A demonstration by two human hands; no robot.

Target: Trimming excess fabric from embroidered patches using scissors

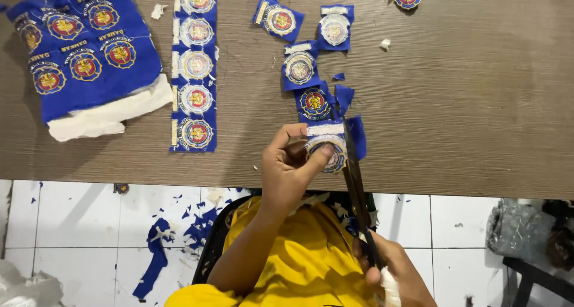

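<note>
a round embroidered badge (327, 152) on blue cloth is pinched in the grip of the left hand (286, 170), with the thumb pressed on its face and the fingers curled behind it, just above the near edge of the brown tabletop (478, 104). a pair of dark scissors (357, 193) is clenched in the right hand (397, 271), whose fingers are wrapped round the handles low in the view; a white wrapping is seen on one finger of that hand. the blades are pointed away from the person and laid against the right side of the badge, where a flap of blue cloth (357, 133) is seen sticking up beside them. whether the blades are parted cannot be told. further up the tabletop, several cut badges (301, 66) are laid in a loose cluster, some touching one another, with small blue and white scraps near them. to the left, a long strip of five badges (195, 65) is laid lengthwise, and beyond it a larger blue sheet of badges (84, 50) is rested on white backing (107, 118). a yellow garment (305, 259) is worn by the person, and blue cloth scraps (158, 247) are scattered on the white tiled floor (72, 223) below the tabletop edge.
</note>
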